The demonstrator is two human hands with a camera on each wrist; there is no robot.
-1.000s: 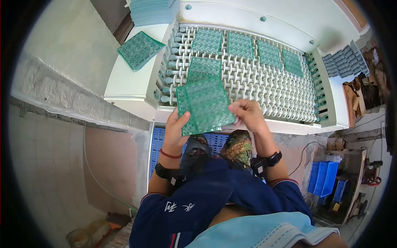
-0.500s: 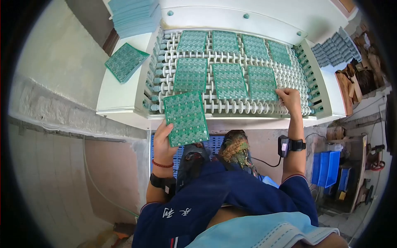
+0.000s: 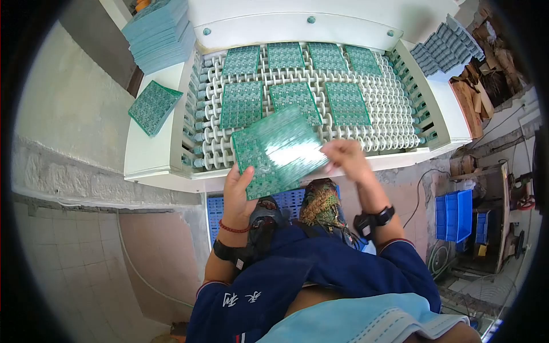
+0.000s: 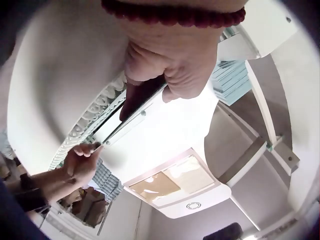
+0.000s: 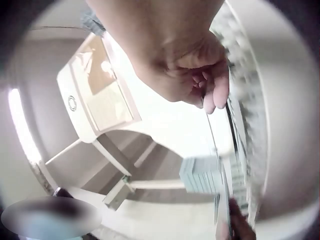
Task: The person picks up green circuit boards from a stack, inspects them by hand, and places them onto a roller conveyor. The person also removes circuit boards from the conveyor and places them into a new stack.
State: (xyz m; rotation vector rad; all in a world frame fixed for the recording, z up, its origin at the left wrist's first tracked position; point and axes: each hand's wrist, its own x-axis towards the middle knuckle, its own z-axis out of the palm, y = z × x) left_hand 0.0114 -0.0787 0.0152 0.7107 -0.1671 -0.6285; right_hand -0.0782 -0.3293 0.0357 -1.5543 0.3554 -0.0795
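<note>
My left hand (image 3: 235, 186) grips a small stack of green printed circuit boards (image 3: 249, 171) by its left edge, thumb on top, in front of the roller conveyor. At the right edge of the top circuit board (image 3: 291, 150), my right hand (image 3: 347, 159) pinches with thumb and curled fingers; this board is skewed over the others, blurred and glaring with light. The right wrist view shows the right hand (image 5: 195, 80) on the board's thin edge. Edge-on in the left wrist view, the boards sit in the left hand (image 4: 170, 65).
More circuit boards (image 3: 347, 104) lie in two rows on the white roller conveyor (image 3: 389, 117). A small board pile (image 3: 154, 107) rests on its left ledge, beside a tall pale-blue stack (image 3: 163, 40). Grey corrugated pieces (image 3: 446, 48) stand at the right; blue bins (image 3: 453, 214) sit lower right.
My right hand has left the rightmost front-row board and come back to the held stack, pinching its top board. That front row has gained boards since the earliest frame. The head view has shifted.
</note>
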